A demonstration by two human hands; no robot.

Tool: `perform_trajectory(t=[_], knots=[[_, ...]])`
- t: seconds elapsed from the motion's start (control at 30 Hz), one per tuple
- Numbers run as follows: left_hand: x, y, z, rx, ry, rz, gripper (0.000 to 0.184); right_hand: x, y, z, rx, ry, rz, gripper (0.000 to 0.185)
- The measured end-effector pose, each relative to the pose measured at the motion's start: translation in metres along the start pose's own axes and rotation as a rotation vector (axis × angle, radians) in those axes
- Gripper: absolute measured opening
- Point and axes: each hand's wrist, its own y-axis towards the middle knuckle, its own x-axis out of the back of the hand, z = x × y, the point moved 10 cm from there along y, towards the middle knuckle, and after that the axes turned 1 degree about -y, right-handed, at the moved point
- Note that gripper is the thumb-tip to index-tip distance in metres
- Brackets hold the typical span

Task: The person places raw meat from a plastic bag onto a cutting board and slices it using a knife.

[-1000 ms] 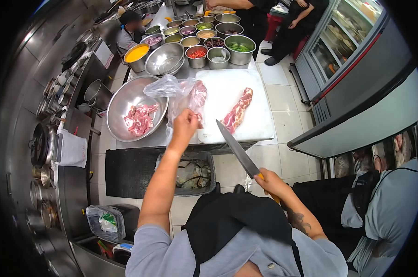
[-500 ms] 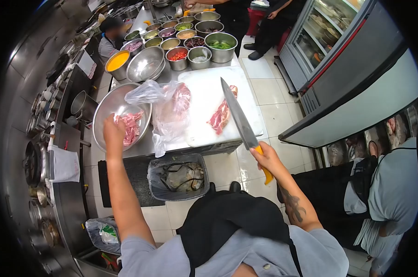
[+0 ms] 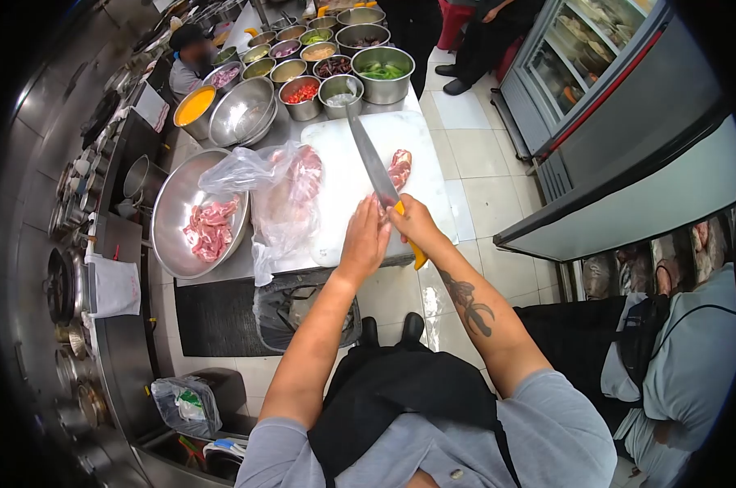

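My right hand (image 3: 414,221) is closed round the yellow handle of a long kitchen knife (image 3: 369,154). The blade points away from me across a white cutting board (image 3: 343,175). My left hand (image 3: 365,240) lies by the board's near side, fingers stretched out and close together, their tips beside the blade. Past the blade shows the far end of a piece of raw meat (image 3: 399,168); its near part is hidden by the knife and hands. Cut raw meat (image 3: 211,230) lies in a large steel bowl (image 3: 167,213) on the left. More meat in a plastic bag (image 3: 286,199) sits between bowl and board.
Several steel pots of ingredients, among them green peppers (image 3: 382,71) and chopped red peppers (image 3: 302,92), stand behind the board. A lined bin (image 3: 270,321) is below the table edge. A fridge (image 3: 579,73) and a co-worker (image 3: 685,350) are on the right.
My left hand has left the meat in the bowl and come right to the board, beside the knife. My right hand has moved left with the knife, lowering it over the meat.
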Motion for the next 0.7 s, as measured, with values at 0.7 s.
perform_trajectory(t=[0.7], knots=[[-0.031,-0.034,0.012,0.039,0.192,0.280,0.084,0.002,-0.116,-0.042,-0.136,-0.060,0.103,0.031]])
